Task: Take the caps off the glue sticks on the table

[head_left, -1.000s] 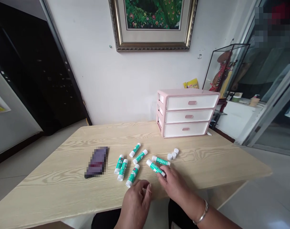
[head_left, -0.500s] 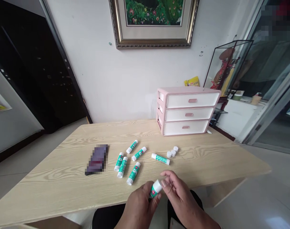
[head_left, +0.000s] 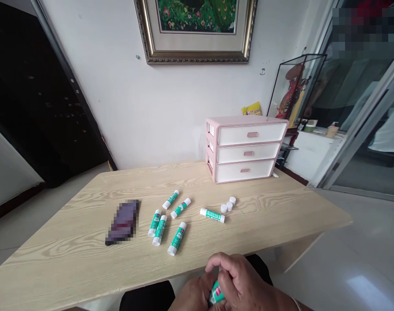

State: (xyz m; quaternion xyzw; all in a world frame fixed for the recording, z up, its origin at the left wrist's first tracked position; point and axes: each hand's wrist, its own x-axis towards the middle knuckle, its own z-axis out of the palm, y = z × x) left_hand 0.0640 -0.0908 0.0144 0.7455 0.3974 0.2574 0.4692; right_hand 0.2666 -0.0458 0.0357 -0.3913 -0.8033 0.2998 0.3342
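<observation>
A green and white glue stick (head_left: pixel 217 292) is held low, just off the table's front edge. My left hand (head_left: pixel 193 294) is closed around its lower body, partly cut off by the bottom of the view. Over its upper end curls my right hand (head_left: pixel 240 276), fingers bent and pressed round it, so the white cap end is hidden. Several like glue sticks lie on the table, among them one nearest me (head_left: pixel 176 239), one farther back (head_left: pixel 171 200) and one to the right (head_left: pixel 212 215). Three small white caps (head_left: pixel 229 206) sit together beside that right one.
A pink and white three-drawer box (head_left: pixel 247 151) stands at the back right of the wooden table (head_left: pixel 70 242). At the left lies a dark, blurred-out flat object (head_left: pixel 123 222). Behind the table is a white wall with a framed picture (head_left: pixel 197 56).
Both hands have moved lower. My right hand has closed over the glue stick's white end, which showed before with the fingers beside it. The view has shifted slightly right.
</observation>
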